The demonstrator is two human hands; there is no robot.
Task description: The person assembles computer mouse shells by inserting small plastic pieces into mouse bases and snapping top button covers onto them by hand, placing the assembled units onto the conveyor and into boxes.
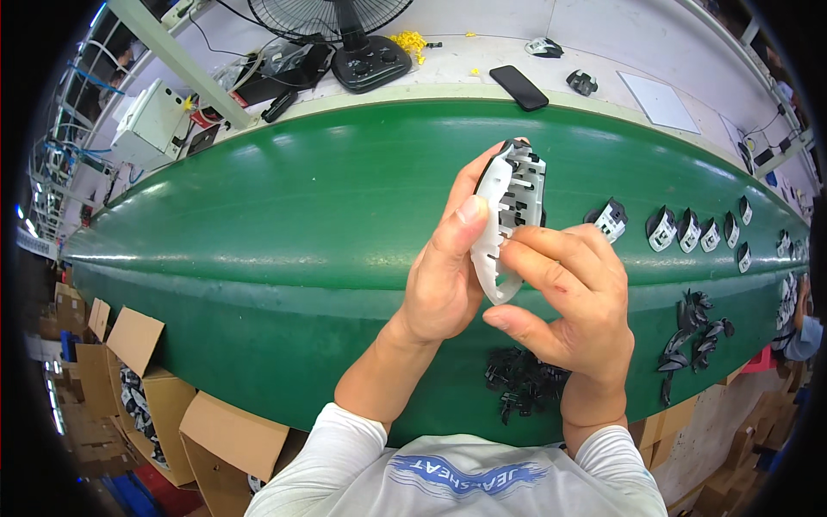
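A white and black plastic mouse shell is held up on edge over the green bench, its ribbed inside facing right. My left hand is closed around its left side, thumb pressed on the white rim. My right hand has bent fingertips against the inner edge, with its thumb by the lower tip. Whether a small part sits under those fingertips is hidden. Below my hands lies a pile of small black plastic parts. Right of my right hand rests another white and black shell.
Several shells stand in rows to the right, near loose black curved parts. A fan, a phone and a white sheet occupy the back shelf. Open cardboard boxes stand at the lower left. Another person's arm shows far right.
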